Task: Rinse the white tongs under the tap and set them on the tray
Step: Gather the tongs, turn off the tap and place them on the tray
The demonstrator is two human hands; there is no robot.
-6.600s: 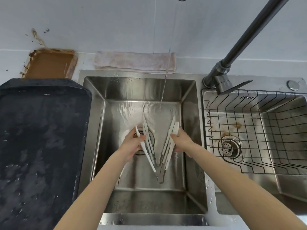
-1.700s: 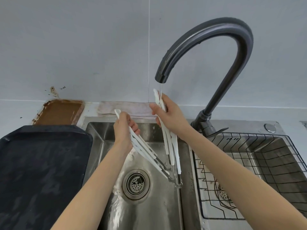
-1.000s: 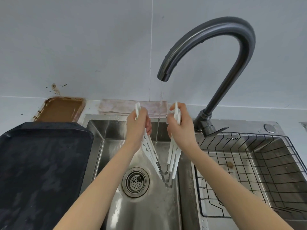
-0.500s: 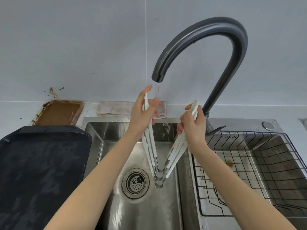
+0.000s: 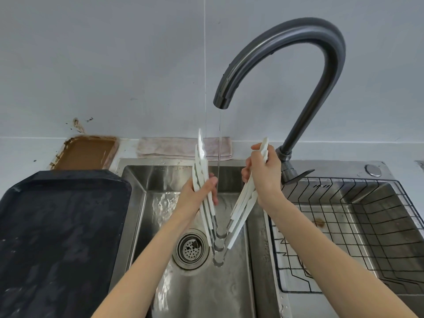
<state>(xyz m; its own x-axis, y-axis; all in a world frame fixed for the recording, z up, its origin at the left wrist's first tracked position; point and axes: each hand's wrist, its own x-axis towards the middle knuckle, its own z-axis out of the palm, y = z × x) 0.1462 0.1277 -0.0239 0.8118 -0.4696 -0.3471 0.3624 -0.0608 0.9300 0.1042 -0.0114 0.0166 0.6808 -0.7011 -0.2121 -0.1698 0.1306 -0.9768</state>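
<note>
I see the white tongs spread in a V over the left sink basin, hinge end down, thin water stream from the tap between the arms. Left hand fingers wrapped on left arms, right hand clamped on right ones. Black tray at left, wire rack at right, cloth behind. How many tongs are stacked I cannot tell; tray is cut off at the frame edge.

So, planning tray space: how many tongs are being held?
3 tongs, going by the hinges stacked beside the drain: all bunched in one V over the sink, arms split between left hand and right hand. Another may hide among them.
</note>
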